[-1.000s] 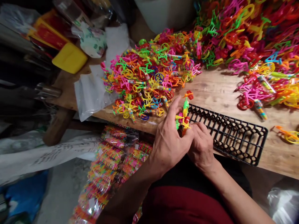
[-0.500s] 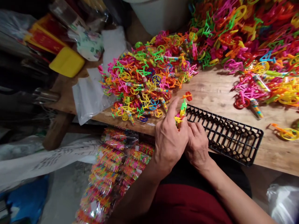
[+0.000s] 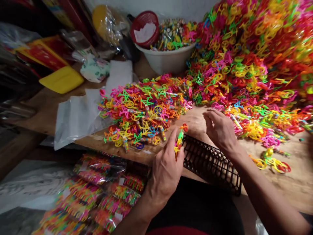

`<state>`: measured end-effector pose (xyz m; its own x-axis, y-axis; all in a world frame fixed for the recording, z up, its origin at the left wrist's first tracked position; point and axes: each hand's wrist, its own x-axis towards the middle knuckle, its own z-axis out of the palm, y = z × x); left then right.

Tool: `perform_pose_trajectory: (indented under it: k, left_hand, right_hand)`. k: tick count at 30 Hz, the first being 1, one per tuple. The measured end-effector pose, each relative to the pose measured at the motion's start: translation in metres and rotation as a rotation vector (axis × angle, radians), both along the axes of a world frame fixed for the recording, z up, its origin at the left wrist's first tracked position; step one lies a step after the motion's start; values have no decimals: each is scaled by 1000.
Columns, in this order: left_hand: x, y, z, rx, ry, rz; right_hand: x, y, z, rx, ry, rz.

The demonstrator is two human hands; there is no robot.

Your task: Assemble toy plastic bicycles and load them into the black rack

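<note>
My left hand (image 3: 166, 168) grips a small plastic toy bicycle (image 3: 180, 137) between thumb and fingers, at the table's front edge. Green, yellow and red parts of the toy stick up past the fingertips; its lower part is hidden. Beside that hand lies a black plastic grid rack (image 3: 211, 158), partly behind my right forearm. My right hand (image 3: 221, 129) hovers past the rack, close to the large heap of coloured toy parts (image 3: 246, 75). Its fingers are loosely bent and apart, with nothing visible in them.
Toy bicycles with candy tubes form a pile (image 3: 139, 111) on the left of the table. A white tub (image 3: 168, 60) with a red basket (image 3: 144, 29) stands behind. Clear plastic bags (image 3: 75, 114) lie at left. Packed bags of toys (image 3: 80, 199) sit below the edge.
My right hand has left my left hand and moved right and away from me, toward the large heap. My left hand still holds the toy bicycle. The view has tilted up.
</note>
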<state>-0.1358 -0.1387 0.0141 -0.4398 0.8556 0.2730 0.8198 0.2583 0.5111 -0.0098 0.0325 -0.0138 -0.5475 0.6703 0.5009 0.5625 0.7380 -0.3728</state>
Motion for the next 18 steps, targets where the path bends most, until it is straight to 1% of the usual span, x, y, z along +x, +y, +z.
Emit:
perform_pose_trajectory:
  k: [2, 3, 5, 6, 8, 10, 12, 14, 16, 18]
  left_hand:
    - [-1, -1, 1, 1, -7, -22]
    - [-1, -2, 1, -1, -12, -30]
    - [-1, -3, 2, -4, -22, -38]
    - [-1, -3, 3, -5, -22, -38]
    - [0, -3, 3, -5, -11, -35]
    - [0, -2, 3, -1, 4, -33]
    - [0, -2, 3, 8, 16, -36]
    - [0, -1, 4, 12, 24, -45]
    - [0, -1, 5, 16, 31, -54]
    - [0, -1, 5, 15, 35, -63]
  right_hand:
    - [-27, 40, -1, -41, -71, 51]
    - [-42, 55, -2, -57, -98, 69]
    - [-66, 71, -1, -94, -62, 37]
    - [-74, 74, 1, -114, -10, -13]
    - [-81, 71, 7, -160, 68, -126]
    - [-78, 63, 14, -218, -5, -177]
    - [-75, 57, 16, -277, -163, -170]
    - [-76, 53, 13, -349, -236, -123]
    - [-84, 51, 4, -408, -196, -61]
    - [-96, 49, -6, -420, -126, -29]
